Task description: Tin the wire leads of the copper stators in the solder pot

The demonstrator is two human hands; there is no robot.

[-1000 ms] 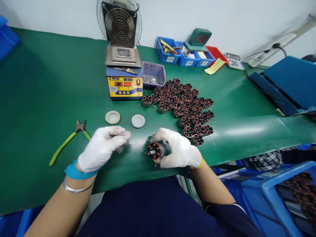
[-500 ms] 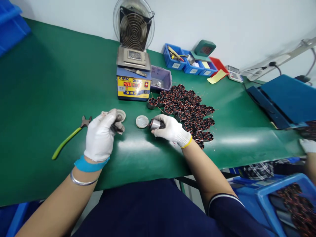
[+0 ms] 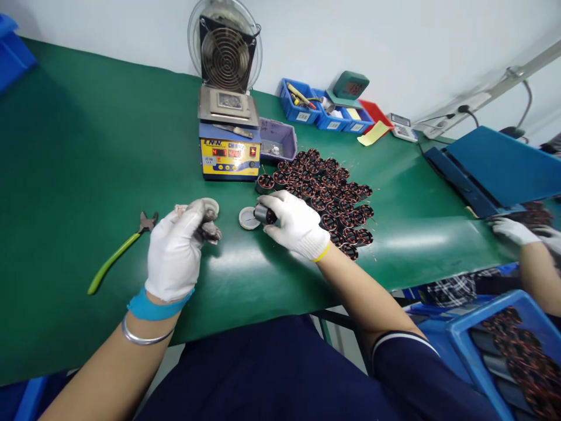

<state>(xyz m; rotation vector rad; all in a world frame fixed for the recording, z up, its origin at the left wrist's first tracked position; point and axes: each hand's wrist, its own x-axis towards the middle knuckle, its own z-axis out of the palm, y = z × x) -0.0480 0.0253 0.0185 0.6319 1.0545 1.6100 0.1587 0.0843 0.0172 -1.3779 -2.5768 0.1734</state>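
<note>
The gloved right hand [image 3: 298, 225] was closed around a wire-wound stator [image 3: 265, 214], tilted over the rim of the right-hand shallow dish [image 3: 249, 218]. The gloved left hand [image 3: 177, 248], apart from it, pinched a grey-stained cloth [image 3: 209, 229] beside the left-hand dish [image 3: 212, 206].

Gloves [image 3: 173, 257]: white fabric (left fingertips [image 3: 198, 206] greyed)
Right cuff [image 3: 316, 242]: yellow edge [image 3: 322, 252]
Wristband [image 3: 158, 307]: turquoise
Bangle [image 3: 144, 339]: round, silver
Sleeve [image 3: 421, 368]: navy, white piping [image 3: 405, 334]
</note>
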